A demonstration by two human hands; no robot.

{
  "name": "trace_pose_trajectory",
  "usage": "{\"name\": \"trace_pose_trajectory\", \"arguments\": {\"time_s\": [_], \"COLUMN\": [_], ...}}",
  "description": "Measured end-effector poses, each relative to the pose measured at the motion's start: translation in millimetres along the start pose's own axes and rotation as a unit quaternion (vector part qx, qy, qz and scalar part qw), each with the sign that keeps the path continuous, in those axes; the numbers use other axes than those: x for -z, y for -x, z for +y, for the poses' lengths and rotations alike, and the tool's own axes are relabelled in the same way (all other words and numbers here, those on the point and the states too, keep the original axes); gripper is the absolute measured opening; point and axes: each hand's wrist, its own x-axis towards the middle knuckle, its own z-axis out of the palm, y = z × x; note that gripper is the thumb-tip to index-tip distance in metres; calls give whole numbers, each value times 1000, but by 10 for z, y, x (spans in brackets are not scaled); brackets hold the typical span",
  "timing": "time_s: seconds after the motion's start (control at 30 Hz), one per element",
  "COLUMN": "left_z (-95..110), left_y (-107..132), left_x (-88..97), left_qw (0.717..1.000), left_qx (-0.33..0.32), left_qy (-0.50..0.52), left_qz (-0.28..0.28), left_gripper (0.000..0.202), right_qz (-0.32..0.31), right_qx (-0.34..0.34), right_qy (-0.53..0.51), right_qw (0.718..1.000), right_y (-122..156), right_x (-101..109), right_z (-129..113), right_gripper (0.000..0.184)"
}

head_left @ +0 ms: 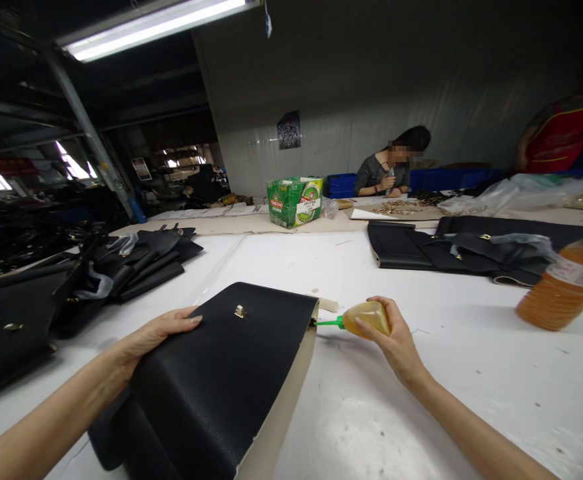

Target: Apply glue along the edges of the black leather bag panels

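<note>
A black leather bag piece [231,360] with a small gold clasp [240,311] and a pale inner edge lies across the front of the white table. My left hand [158,337] grips its left side, the thumb on top and the other fingers hidden beneath. Over to the right, my right hand [388,333] is closed around a squeeze bottle [366,319] of yellowish liquid. The bottle lies tilted sideways, and its thin green nozzle points left, its tip at the bag piece's open right edge. Whether the tip touches the edge, I cannot tell.
Stacked black bag pieces lie left [136,263] and back right [471,247]. A large bottle of orange liquid [566,283] leans at the right. Behind stands a green carton [295,202]. A co-worker [384,173] sits across the table; another person [561,137] is at far right.
</note>
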Motion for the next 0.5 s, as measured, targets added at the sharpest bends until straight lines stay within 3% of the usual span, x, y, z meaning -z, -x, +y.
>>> {"name": "trace_pose_trajectory", "arguments": {"time_s": [0.13, 0.33, 0.5], "left_z": [-10, -26, -24], "left_y": [5, -5, -3], "left_x": [21, 65, 25], "left_qw": [1000, 999, 1000], "left_qx": [4, 4, 3], "left_qy": [-7, -7, -4], "left_qz": [1, 37, 7], "left_gripper": [35, 53, 44], "right_qz": [-18, -6, -14], "right_qx": [-1, -14, -29], "right_qy": [15, 9, 12], "right_qw": [1000, 1000, 999], "right_y": [11, 25, 35], "right_x": [-3, -17, -42], "right_z": [19, 44, 37], "right_gripper": [49, 49, 48]}}
